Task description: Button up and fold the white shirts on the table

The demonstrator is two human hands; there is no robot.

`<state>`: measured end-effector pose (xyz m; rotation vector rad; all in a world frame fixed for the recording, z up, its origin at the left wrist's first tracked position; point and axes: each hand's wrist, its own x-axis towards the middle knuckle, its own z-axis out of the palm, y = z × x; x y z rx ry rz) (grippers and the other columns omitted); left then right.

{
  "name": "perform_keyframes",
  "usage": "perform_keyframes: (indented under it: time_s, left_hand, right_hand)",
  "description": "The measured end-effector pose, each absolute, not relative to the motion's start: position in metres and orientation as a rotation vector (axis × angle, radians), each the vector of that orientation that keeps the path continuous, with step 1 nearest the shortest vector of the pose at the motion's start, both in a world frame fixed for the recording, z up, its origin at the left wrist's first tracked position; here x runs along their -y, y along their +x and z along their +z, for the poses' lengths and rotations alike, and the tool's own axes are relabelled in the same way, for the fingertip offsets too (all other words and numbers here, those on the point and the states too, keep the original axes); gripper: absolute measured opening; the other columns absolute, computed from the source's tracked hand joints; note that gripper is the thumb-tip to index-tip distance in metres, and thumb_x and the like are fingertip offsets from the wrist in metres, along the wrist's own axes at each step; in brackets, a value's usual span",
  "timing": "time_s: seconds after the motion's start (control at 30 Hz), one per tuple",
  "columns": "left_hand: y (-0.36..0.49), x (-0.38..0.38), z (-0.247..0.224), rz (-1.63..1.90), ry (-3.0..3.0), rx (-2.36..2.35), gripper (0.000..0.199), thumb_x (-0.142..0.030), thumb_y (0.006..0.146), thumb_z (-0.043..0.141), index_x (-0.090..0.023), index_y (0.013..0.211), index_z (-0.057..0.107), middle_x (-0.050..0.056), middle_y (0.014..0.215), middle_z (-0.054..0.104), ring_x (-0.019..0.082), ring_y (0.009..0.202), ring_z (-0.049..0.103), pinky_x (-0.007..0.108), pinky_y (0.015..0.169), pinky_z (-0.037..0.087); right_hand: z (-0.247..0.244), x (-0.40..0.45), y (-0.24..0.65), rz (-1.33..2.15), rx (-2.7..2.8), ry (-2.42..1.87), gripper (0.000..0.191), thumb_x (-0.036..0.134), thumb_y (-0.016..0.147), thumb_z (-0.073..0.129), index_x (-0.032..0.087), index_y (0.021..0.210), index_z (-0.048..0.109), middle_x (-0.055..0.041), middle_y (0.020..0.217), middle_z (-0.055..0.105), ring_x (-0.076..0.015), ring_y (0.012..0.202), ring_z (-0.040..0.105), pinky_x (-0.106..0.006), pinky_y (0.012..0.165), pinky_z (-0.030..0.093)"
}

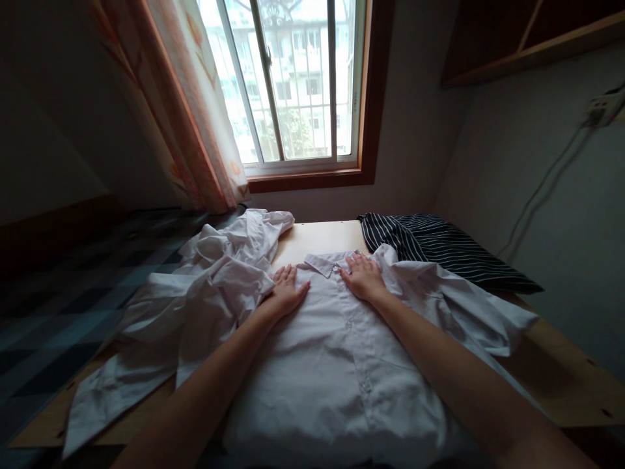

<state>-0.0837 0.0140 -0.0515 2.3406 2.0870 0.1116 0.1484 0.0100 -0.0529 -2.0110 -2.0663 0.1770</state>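
A white button-up shirt (312,365) lies spread front side up, its collar pointing toward the window and its button strip running down the middle. My left hand (288,290) rests flat on the shirt's left shoulder area, fingers spread. On the other side of the collar, my right hand (362,276) presses flat on the cloth, its fingers stretched out. The shirt's right sleeve reaches out over the board. Beside my left hand lies a crumpled heap of white cloth (209,293); where it parts from the shirt is hard to see.
Under the clothes is a light wooden board (322,236). A folded black-and-white striped garment (439,247) lies at its back right. Dark checked bedding (43,312) is on the left. Beyond are a curtain (170,98), a window (297,85) and a cord (541,176) on the right wall.
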Motion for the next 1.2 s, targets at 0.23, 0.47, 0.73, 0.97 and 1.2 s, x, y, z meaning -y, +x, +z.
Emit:
perform_keyframes:
  time_s: [0.23, 0.47, 0.73, 0.97, 1.2]
  left_hand:
    - [-0.101, -0.007, -0.031, 0.044, 2.443, -1.95, 0.068, -0.057, 0.097, 0.035, -0.02, 0.154, 0.038, 0.009, 0.165, 0.027, 0.028, 0.153, 0.022, 0.049, 0.123, 0.017]
    - [-0.129, -0.008, -0.028, 0.156, 2.633, -1.806, 0.052, -0.036, 0.1, 0.031, -0.02, 0.145, 0.053, 0.006, 0.157, 0.044, 0.022, 0.148, 0.035, 0.04, 0.122, 0.026]
    - [-0.055, -0.003, -0.021, 0.161, 2.672, -1.91, 0.041, -0.017, 0.094, 0.04, -0.009, 0.126, 0.064, 0.019, 0.137, 0.062, 0.026, 0.133, 0.053, 0.038, 0.116, 0.035]
    - [-0.04, 0.002, -0.04, 0.219, 2.413, -2.054, 0.055, -0.039, 0.102, 0.029, -0.018, 0.152, 0.041, 0.01, 0.163, 0.032, 0.027, 0.151, 0.028, 0.058, 0.122, 0.018]
    - [-0.064, -0.003, -0.034, 0.18, 2.521, -1.847, 0.06, -0.05, 0.1, 0.034, -0.021, 0.153, 0.041, 0.007, 0.162, 0.033, 0.025, 0.152, 0.026, 0.05, 0.124, 0.015]
  right_hand:
    - [-0.053, -0.011, 0.15, 0.203, 2.051, -2.017, 0.067, 0.056, 0.102, 0.023, 0.019, 0.157, 0.035, -0.0089, 0.166, 0.023, -0.0249, 0.154, 0.012, -0.054, 0.122, 0.003]
    - [-0.051, -0.01, 0.15, 0.227, 2.046, -1.993, 0.07, 0.06, 0.101, 0.022, 0.019, 0.156, 0.036, -0.0086, 0.167, 0.022, -0.0243, 0.154, 0.011, -0.055, 0.122, 0.003]
    - [-0.053, -0.01, 0.15, 0.194, 2.05, -2.004, 0.068, 0.057, 0.102, 0.021, 0.019, 0.157, 0.036, -0.0093, 0.166, 0.024, -0.0253, 0.154, 0.014, -0.054, 0.122, 0.006]
    - [-0.054, -0.012, 0.15, 0.199, 2.045, -1.998, 0.065, 0.054, 0.103, 0.023, 0.019, 0.156, 0.036, -0.0089, 0.166, 0.025, -0.0252, 0.153, 0.016, -0.053, 0.122, 0.005]
    - [-0.045, 0.002, 0.154, -0.056, 2.064, -1.788, 0.057, 0.045, 0.103, 0.036, 0.016, 0.151, 0.044, -0.0108, 0.162, 0.035, -0.0249, 0.152, 0.019, -0.047, 0.123, 0.007]
